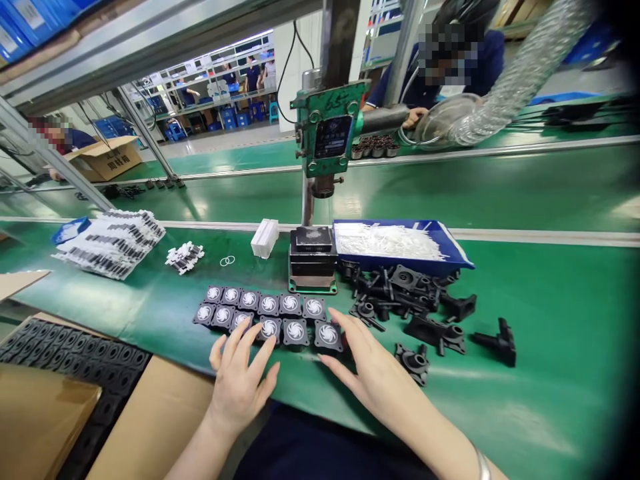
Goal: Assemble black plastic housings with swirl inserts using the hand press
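Two rows of small black square housings with white swirl faces (269, 305) stand on the green bench in front of me. My left hand (243, 373) is open, its spread fingertips at the near edge of the front row, partly covering a housing or two. At the right end of that row, my right hand (363, 363) has thumb and fingers around one black square housing (329, 335), which sits slightly apart from its neighbours. Just right of this hand lie loose black plastic parts with round hubs and stems (414, 360).
Behind the rows stands a green bench press (327, 130) over a black block (313, 257). A blue tray of white strips (390, 241) is beside it. Left are stacked white-and-black pieces (115, 243), white rings (227, 261) and a carton of black parts (75, 353). A co-worker (450, 60) sits opposite.
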A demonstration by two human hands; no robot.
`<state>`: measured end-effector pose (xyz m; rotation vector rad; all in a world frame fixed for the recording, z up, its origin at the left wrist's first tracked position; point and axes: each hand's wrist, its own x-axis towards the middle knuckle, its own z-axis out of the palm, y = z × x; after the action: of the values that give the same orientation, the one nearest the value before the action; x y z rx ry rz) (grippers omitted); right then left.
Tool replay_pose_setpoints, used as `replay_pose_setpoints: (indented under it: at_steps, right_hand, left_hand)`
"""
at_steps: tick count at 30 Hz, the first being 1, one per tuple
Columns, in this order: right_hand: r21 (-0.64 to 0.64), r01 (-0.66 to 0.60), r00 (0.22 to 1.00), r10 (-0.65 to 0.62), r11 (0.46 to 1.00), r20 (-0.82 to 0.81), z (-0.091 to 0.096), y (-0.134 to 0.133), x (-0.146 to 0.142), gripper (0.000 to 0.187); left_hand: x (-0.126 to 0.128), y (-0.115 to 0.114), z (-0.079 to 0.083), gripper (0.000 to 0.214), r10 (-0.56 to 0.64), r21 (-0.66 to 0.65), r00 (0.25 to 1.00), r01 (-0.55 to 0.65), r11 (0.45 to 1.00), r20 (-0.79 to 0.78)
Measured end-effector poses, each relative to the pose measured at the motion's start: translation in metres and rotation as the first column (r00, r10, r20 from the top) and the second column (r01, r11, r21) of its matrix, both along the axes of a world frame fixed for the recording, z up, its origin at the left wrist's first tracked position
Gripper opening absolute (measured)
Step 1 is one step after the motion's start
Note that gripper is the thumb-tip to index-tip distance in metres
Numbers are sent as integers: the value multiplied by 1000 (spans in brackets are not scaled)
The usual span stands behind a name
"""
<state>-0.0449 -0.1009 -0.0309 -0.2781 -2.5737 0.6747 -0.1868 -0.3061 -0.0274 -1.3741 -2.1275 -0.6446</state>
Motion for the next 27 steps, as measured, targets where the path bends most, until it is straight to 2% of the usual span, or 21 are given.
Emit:
replay_pose_setpoints:
  at_steps: [8, 11, 13, 16, 19, 21, 23, 27]
  right_hand:
    - [135, 54, 998, -56, 989, 5, 4, 2, -3, 62]
    - [111, 42, 998, -46, 993, 32, 8, 4, -6, 64]
    - [81, 23, 996, -30, 996, 80, 10, 6, -10, 71]
    - [33, -5, 987, 0, 999, 163, 10, 8, -18, 86]
    - [-31, -32, 973, 38, 999, 228, 10, 8, -25, 95]
    - [-80, -42, 965, 61, 996, 254, 12, 7, -29, 97]
    - [-120, -36, 962, 66, 992, 265, 13, 5, -34, 98]
    - [-144, -7, 967, 43, 990, 252, 14, 1, -39, 96]
  left_hand:
    - [0, 3, -2, 27, -9, -20, 1000, 10, 1000, 26]
    - [-6, 0, 3, 28, 3, 3, 1000, -3, 1000, 12]
    - [-18, -6, 10, 34, 52, 33, 998, -51, 998, -18]
    - [-46, -16, 25, 69, 88, 1, 993, -88, 996, -81]
    - [-71, -17, 37, 108, 37, -157, 994, -52, 986, -99]
    - [-80, -11, 42, 119, 13, -239, 996, -33, 971, -87]
    - [-82, -1, 43, 119, -13, -279, 997, -9, 960, -74]
    - [-83, 12, 40, 102, -59, -304, 996, 37, 952, -63]
